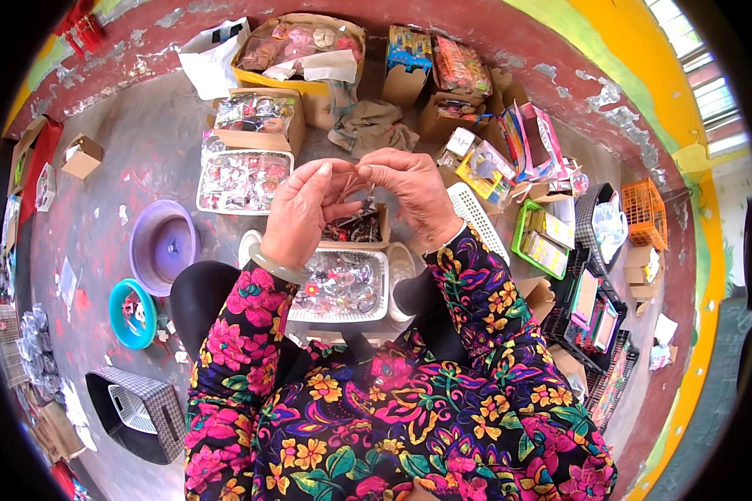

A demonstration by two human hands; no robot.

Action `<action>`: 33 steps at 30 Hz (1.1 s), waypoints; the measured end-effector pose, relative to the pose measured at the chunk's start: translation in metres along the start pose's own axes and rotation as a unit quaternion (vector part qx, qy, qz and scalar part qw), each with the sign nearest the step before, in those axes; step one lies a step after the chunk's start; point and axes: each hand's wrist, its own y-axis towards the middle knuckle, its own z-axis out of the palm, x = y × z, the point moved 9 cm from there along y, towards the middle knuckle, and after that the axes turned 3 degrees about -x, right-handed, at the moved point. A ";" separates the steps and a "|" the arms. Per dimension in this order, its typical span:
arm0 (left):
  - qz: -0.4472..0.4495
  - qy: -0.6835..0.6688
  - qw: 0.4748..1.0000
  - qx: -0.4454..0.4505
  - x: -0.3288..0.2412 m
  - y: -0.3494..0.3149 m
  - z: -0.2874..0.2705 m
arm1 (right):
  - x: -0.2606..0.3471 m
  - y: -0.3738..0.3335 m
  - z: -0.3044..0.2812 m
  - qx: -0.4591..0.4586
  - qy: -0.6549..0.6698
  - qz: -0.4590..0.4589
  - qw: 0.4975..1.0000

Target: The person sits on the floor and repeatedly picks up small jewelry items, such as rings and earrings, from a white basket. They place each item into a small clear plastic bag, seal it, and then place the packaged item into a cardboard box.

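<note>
My left hand [297, 213], with a pale bangle at the wrist, is raised in front of me. Its thumb and forefinger are pinched together, while the other fingers curl loosely. Close against it, my right hand [418, 196] pinches with thumb and forefinger too. The fingertips of both hands meet over something thin and small, too small to name. Below the hands is a cardboard box [384, 224] of dark small items. Nearer my lap sits a white plastic basket [383, 288] full of small clear-wrapped pieces, some with red on them.
Another white basket [202, 194] of wrapped pieces stands ahead on the left, by an open carton [297, 125]. To the left are a purple basin [190, 242], a teal basin [117, 313] and a checked bin [171, 422]. On the right stand a green basket [520, 234] and black crates [589, 355].
</note>
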 end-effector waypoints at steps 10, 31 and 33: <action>-0.040 0.013 0.998 -0.039 0.013 0.005 -0.011 | -0.007 -0.004 -0.015 -0.048 0.027 0.035 0.998; -0.028 -0.007 0.996 -0.090 0.015 0.005 -0.022 | -0.013 -0.006 -0.007 -0.038 0.007 0.046 0.998; -0.035 -0.002 0.995 -0.088 0.013 0.003 -0.021 | -0.012 -0.005 -0.006 -0.034 -0.003 0.041 0.999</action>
